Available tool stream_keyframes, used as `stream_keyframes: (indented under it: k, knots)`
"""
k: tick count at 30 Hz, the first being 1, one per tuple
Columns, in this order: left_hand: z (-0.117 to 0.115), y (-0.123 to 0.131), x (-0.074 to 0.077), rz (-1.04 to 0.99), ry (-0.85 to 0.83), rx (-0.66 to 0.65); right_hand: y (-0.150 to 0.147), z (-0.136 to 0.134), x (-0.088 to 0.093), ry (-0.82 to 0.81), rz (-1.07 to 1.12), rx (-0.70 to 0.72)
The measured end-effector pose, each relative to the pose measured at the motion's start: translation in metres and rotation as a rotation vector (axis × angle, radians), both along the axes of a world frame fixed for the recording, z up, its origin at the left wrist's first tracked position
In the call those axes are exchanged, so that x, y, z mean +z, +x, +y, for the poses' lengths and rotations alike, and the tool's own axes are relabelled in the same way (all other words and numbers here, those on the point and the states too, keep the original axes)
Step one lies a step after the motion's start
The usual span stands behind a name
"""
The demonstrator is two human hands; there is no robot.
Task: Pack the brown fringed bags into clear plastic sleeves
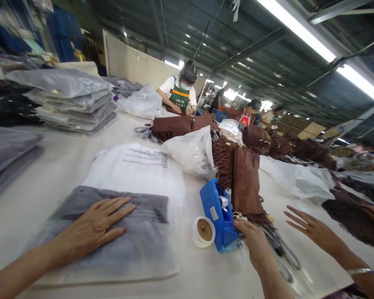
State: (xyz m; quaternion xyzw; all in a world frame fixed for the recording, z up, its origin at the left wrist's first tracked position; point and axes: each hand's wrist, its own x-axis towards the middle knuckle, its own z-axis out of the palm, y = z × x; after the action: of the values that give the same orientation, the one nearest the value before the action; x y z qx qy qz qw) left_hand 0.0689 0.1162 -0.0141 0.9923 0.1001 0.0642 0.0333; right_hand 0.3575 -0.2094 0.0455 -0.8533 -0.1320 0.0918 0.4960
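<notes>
My left hand lies flat, fingers apart, on a clear plastic bag with a folded grey item inside. White printed plastic bags lie just beyond it. My right hand is at the near end of a blue tape dispenser, its fingers closed together. What they pinch is too blurred to make out. Against the dispenser's left side stands a small round white tub with a brown disc in it. Scissors lie to the right of my right hand, partly hidden by it.
Another person's hand reaches in from the right. Brown fringed bags and crumpled clear plastic lie beyond the dispenser. Stacked grey packed bags stand at the left. A person in a green apron is across the table.
</notes>
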Motion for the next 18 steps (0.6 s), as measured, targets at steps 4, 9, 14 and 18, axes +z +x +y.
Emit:
stream_keyframes:
  k: [4, 9, 14, 18]
  knots:
    - [0.000, 0.000, 0.000, -0.004, -0.024, 0.006, -0.013, -0.014, 0.000, 0.140, 0.045, 0.007]
    - [0.001, 0.000, -0.002, -0.041, -0.045, 0.010, -0.035, -0.060, -0.034, 0.260, 0.023, -0.100]
    - [0.000, 0.002, -0.001, -0.047, -0.058, 0.028, -0.046, -0.058, -0.069, 0.283, 0.131, -0.076]
    - [-0.008, 0.000, 0.014, -0.022, -0.077, 0.031, -0.057, -0.050, -0.072, 0.153, 0.035, -0.123]
